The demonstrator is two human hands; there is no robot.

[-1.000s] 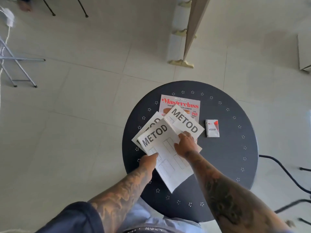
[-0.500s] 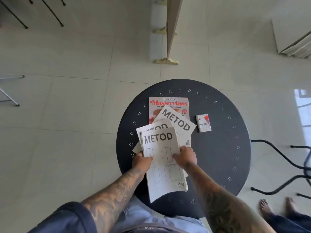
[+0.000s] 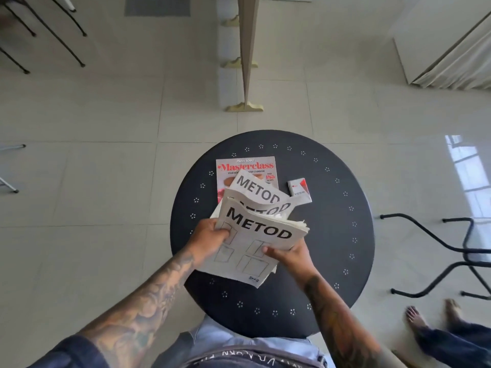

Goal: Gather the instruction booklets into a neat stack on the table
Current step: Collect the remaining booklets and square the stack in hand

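Three white METOD instruction booklets overlap above the round black table (image 3: 332,235). The top booklet (image 3: 255,235) is raised off the table and bent. My left hand (image 3: 210,236) grips its left edge with the thumb on the cover. My right hand (image 3: 289,254) holds its lower right side from below, thumb on the page. A second booklet (image 3: 276,208) shows just behind it, mostly hidden. The third booklet (image 3: 255,188) curls up at the back, lying over a red Masterclass magazine (image 3: 245,166).
A small white and red pack (image 3: 299,189) lies on the table to the right of the booklets. Black chair legs (image 3: 451,251) stand on the tiled floor at the right, with another person's bare feet (image 3: 430,317) near them. A post with brass feet (image 3: 245,75) stands beyond the table.
The booklets have been drawn together and lifted off the table by both hands. The top booklet has turned clockwise and now bends upward. The view has shifted slightly.
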